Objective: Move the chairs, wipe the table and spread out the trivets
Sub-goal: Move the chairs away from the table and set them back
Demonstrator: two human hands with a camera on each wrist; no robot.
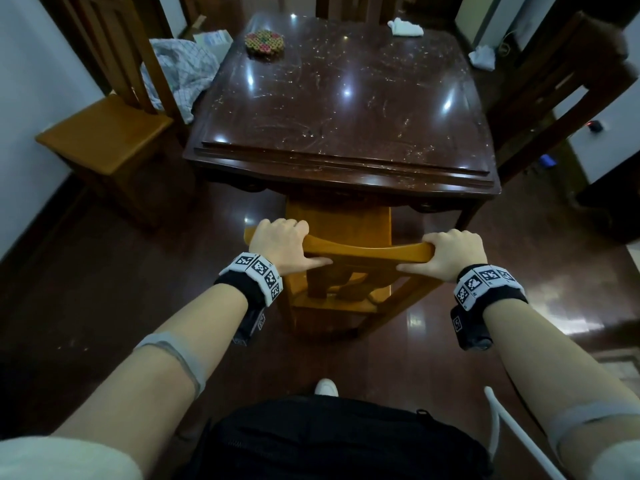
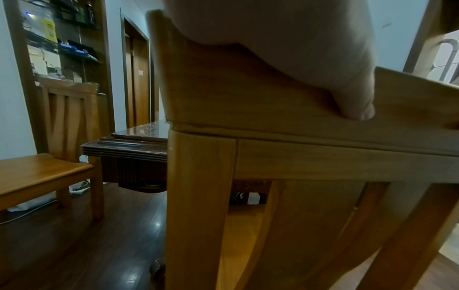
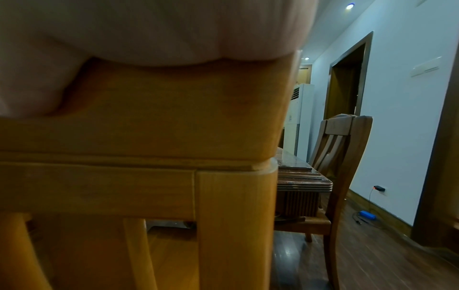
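A light wooden chair (image 1: 349, 252) stands in front of me, its seat tucked partly under the near edge of the dark glossy table (image 1: 339, 109). My left hand (image 1: 282, 242) grips the left end of the chair's top rail (image 2: 248, 102), thumb on the near face. My right hand (image 1: 450, 251) grips the right end of the same rail (image 3: 161, 109). A round beaded trivet (image 1: 264, 44) lies at the table's far left. A white cloth (image 1: 406, 27) lies at the far right edge. Crumbs and smears cover the tabletop.
Another light chair (image 1: 104, 133) stands left of the table with a checked cloth (image 1: 176, 74) over its back. A dark chair (image 1: 561, 88) stands at the right side. A crumpled white tissue (image 1: 482, 56) lies beyond the right edge. Dark wooden floor lies around me.
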